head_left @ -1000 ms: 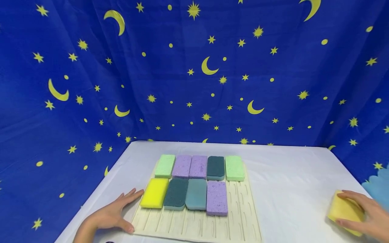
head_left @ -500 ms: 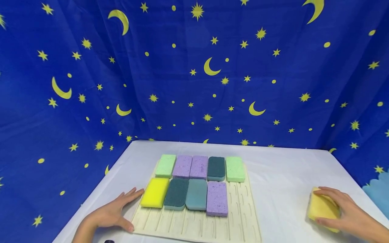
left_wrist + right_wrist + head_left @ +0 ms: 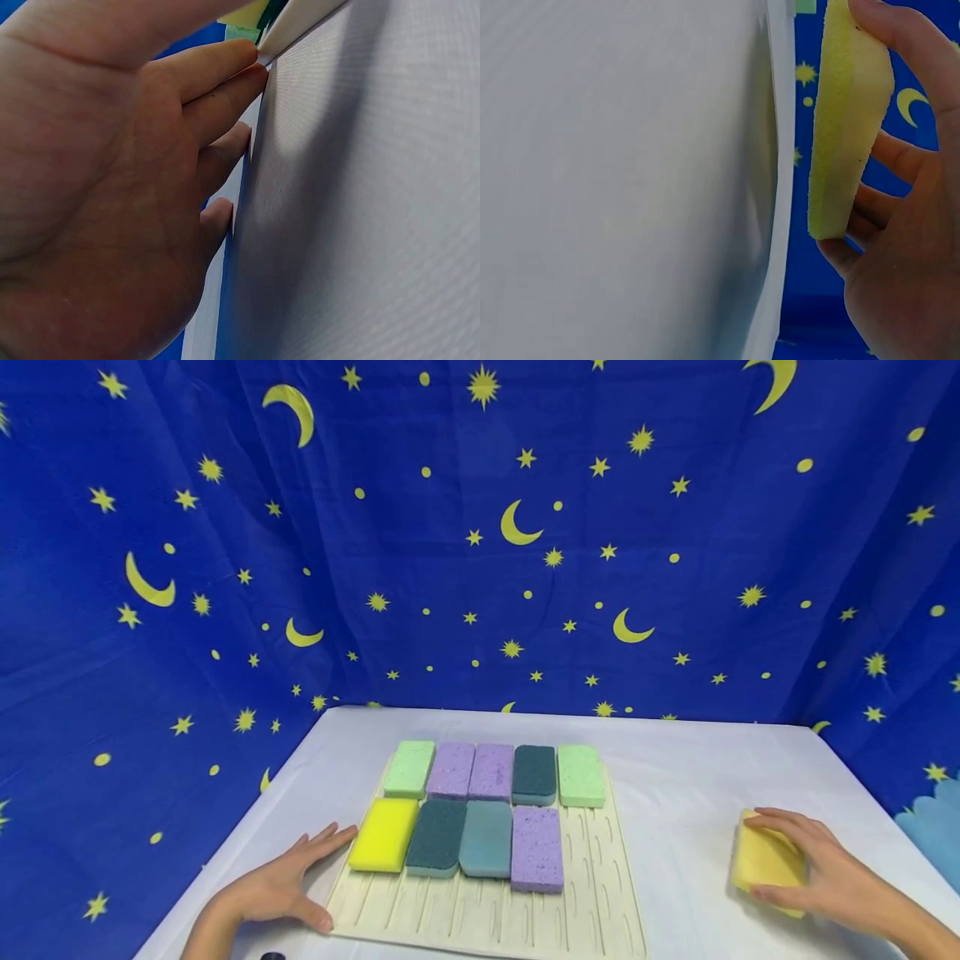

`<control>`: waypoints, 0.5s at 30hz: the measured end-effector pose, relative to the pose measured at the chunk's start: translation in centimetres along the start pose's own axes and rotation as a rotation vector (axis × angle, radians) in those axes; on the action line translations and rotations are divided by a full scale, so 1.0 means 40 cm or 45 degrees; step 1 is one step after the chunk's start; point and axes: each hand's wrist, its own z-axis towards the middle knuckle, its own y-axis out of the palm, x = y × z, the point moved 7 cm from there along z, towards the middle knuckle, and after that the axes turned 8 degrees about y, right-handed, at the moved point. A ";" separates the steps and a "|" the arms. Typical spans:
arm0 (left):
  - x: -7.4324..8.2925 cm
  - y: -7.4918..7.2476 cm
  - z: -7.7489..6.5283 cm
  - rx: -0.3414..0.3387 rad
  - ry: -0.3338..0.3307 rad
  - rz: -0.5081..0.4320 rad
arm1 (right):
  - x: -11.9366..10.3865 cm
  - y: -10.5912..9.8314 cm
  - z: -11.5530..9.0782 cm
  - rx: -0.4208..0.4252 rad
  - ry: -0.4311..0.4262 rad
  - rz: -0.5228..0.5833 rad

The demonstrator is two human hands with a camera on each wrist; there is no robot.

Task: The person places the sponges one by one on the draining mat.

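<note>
In the head view my right hand [image 3: 832, 872] grips a pale yellow sponge [image 3: 765, 864] over the right side of the table. The right wrist view shows this sponge [image 3: 847, 127] raised off the white surface, pinched between the thumb and the fingers. My left hand [image 3: 273, 885] lies with spread, straight fingers along the left edge of a cream ridged mat [image 3: 450, 920], its thumb at the near corner. On the mat sit two rows of sponges. A bright yellow sponge [image 3: 384, 835] starts the nearer row and a purple sponge [image 3: 536, 850] ends it.
Green, purple and dark teal sponges make up the far row, ending with a light green sponge [image 3: 581, 775]. A white cloth [image 3: 675, 793] covers the table. Blue star-patterned curtains [image 3: 420, 552] surround it. A small dark object [image 3: 273, 956] pokes in at the bottom edge.
My right hand has carried the pale yellow sponge leftward across the table, toward the mat. The left hand and the sponges on the mat stay in place.
</note>
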 end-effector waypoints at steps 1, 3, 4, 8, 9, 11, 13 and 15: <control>0.000 0.001 -0.001 0.003 0.000 -0.002 | -0.005 0.001 0.003 -0.004 -0.009 0.005; 0.002 0.002 -0.002 0.003 0.000 -0.007 | -0.013 0.002 0.009 -0.016 -0.021 0.005; 0.002 0.002 -0.002 0.004 -0.001 -0.015 | -0.016 0.003 0.013 -0.023 -0.023 0.006; 0.003 0.003 -0.001 0.006 0.010 -0.014 | -0.031 0.007 0.022 -0.033 -0.041 0.001; 0.002 0.003 -0.002 0.008 0.012 -0.011 | -0.036 0.010 0.025 -0.040 -0.041 0.003; 0.002 0.003 -0.003 0.016 0.013 -0.007 | -0.050 0.016 0.029 -0.058 -0.043 0.001; 0.003 0.002 -0.004 0.021 0.013 -0.002 | -0.066 0.022 0.031 -0.068 -0.051 0.000; 0.003 0.002 -0.005 0.029 0.007 -0.007 | -0.082 0.029 0.034 -0.071 -0.073 0.010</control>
